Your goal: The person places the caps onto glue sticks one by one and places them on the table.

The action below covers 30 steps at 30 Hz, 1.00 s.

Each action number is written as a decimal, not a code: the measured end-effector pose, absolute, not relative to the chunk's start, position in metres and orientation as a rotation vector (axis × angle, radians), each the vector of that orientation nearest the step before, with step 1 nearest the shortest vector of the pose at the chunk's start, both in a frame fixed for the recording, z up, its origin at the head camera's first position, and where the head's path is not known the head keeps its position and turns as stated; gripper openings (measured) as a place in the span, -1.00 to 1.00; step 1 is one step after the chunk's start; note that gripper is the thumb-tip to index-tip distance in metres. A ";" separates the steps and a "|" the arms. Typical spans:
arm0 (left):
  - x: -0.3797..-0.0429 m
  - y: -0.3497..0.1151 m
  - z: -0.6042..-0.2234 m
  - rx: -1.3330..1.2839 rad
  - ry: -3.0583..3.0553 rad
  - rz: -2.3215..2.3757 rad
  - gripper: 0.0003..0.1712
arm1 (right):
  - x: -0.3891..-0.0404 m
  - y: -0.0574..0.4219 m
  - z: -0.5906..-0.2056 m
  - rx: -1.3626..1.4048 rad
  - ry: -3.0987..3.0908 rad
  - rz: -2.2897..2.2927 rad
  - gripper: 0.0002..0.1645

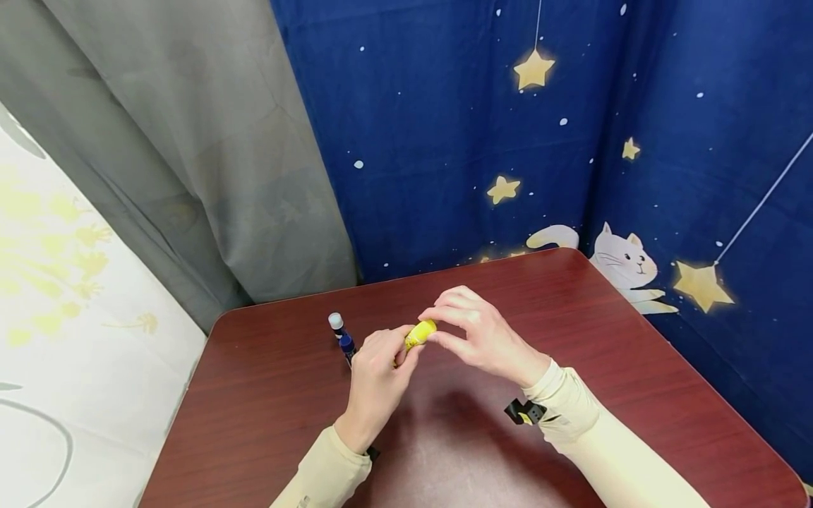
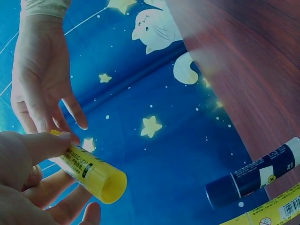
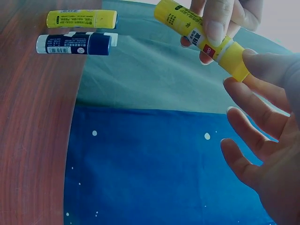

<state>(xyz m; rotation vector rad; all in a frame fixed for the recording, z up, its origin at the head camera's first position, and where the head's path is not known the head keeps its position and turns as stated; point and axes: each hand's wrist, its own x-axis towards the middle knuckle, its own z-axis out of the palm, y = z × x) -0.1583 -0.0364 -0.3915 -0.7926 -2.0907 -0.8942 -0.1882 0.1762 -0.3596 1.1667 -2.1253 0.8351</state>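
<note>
A yellow glue stick (image 1: 420, 332) is held above the table, tilted, between both hands. My left hand (image 1: 376, 370) grips its printed body with thumb and fingers. In the left wrist view, the glue stick's round hollow-looking end (image 2: 112, 185) sticks out past the left fingers. My right hand (image 1: 485, 335) is at the other end; in the right wrist view, its thumb and index finger pinch the yellow cap (image 3: 234, 62), and the other fingers spread away from it. The cap sits on the body.
Left of the hands, a navy glue stick (image 3: 72, 44) and another yellow one (image 3: 82, 18) stand on the dark red table (image 1: 267, 395). A white-topped dark stick (image 1: 335, 322) stands behind. Grey (image 1: 190, 141) and blue curtains (image 1: 432, 141) hang beyond the table's far edge.
</note>
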 end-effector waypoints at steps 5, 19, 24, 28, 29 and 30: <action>-0.154 -0.035 -0.391 -0.791 -2.082 -0.885 -0.72 | -0.184 0.177 -0.359 1.155 -2.145 0.832 -0.70; -0.143 -0.032 -0.389 -0.780 -2.097 -0.861 -0.72 | -0.177 0.179 -0.358 1.121 -2.188 0.803 -0.70; -0.144 -0.032 -0.390 -0.781 -2.101 -0.864 -0.74 | -0.176 0.179 -0.359 1.116 -2.197 0.827 -0.66; -0.144 -0.033 -0.392 -0.777 -2.105 -0.869 -0.74 | -0.174 0.180 -0.357 1.112 -2.187 0.853 -0.48; -0.144 -0.034 -0.392 -0.775 -2.107 -0.870 -0.74 | -0.174 0.180 -0.357 1.112 -2.181 0.863 -0.43; -0.144 -0.034 -0.392 -0.773 -2.107 -0.871 -0.73 | -0.173 0.180 -0.356 1.117 -2.169 0.876 -0.39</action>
